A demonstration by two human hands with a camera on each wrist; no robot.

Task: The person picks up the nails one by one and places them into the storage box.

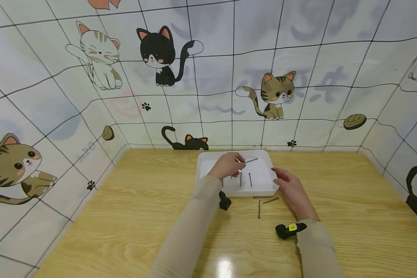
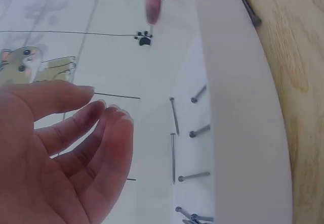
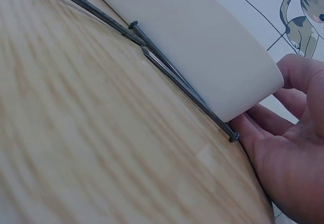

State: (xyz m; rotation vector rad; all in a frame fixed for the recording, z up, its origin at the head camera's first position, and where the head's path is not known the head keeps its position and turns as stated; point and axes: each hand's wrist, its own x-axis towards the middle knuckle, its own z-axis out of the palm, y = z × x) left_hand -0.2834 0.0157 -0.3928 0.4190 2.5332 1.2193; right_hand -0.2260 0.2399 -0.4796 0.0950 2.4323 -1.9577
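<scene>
A white shallow tray (image 1: 243,194) stands at the back of the wooden table. Several dark nails (image 1: 250,180) lie apart from one another on its floor. My left hand (image 1: 226,166) hovers over the tray, its thumb and fingers loosely bent; in the left wrist view nothing shows between the fingertips. One slanting nail (image 1: 252,160) lies just beyond those fingers. At the tray's right front corner my right hand (image 1: 292,190) grips the wall, thumb near the rim and fingers low at the corner. Close by, a nail (image 3: 187,90) lies along the foot of the wall.
Three nails lie on the table (image 1: 142,231) in front of the tray, among them one pointing lengthwise (image 1: 259,209). Behind the tray rises a white wall covering (image 1: 215,108) with cat drawings. Black wrist cameras (image 1: 281,231) sit at both sleeves.
</scene>
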